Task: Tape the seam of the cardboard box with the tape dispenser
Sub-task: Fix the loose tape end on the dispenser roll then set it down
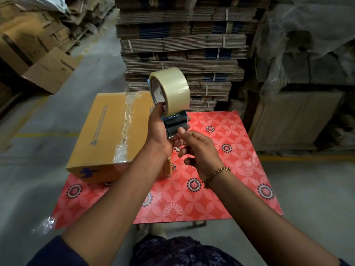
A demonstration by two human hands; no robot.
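Hands (159,129) raised — tape dispenser (172,104) gripped

Your left hand (158,131) is raised, fingers wrapped closed in a grip, while your right hand (199,150) pinches just beside it.

One cardboard box (107,135) sits at ten o'clock on one red patterned desk (221,169). One tape dispenser (173,120), carrying one roll of clear tape (171,89), is up near the centre. Two hands: the left hand (158,135) and the right hand (197,150). One gold bracelet (216,174) at four o'clock. Several stacks of flattened cardboard (182,45) at twelve o'clock, too many to count.
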